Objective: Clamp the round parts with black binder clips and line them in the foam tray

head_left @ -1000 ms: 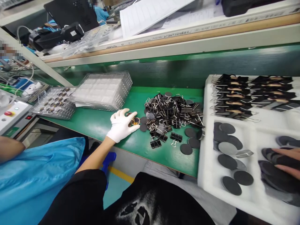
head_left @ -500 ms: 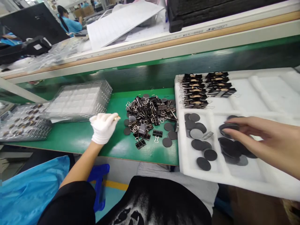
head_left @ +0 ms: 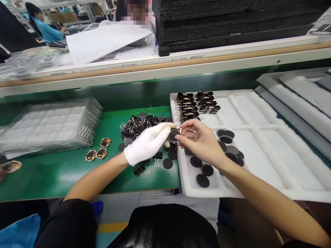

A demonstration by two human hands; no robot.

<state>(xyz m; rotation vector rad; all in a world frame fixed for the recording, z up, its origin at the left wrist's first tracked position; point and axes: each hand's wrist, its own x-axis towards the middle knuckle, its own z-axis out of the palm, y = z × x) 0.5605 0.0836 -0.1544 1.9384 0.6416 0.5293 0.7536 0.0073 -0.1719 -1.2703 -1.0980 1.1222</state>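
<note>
My left hand (head_left: 147,144), in a white glove, and my bare right hand (head_left: 200,143) meet above the left edge of a white foam tray (head_left: 248,158). Between their fingertips they pinch a dark round disc (head_left: 173,135). Under the left hand lies a heap of black binder clips (head_left: 141,124) on the green bench (head_left: 64,172). More dark discs (head_left: 203,170) lie loose in the tray's near compartment, and assembled clips (head_left: 195,103) are lined up in its far left corner.
Three small round gold-rimmed parts (head_left: 98,151) lie on the bench left of the clips. A stack of clear blister trays (head_left: 51,125) stands at the far left. A shelf above carries black foam (head_left: 232,20) and white sheets (head_left: 103,39). More white foam trays (head_left: 305,100) stand at the right.
My left hand has moved right from beside the clip heap. My right hand has come left out of the tray with a disc. Both hands now meet on that disc.
</note>
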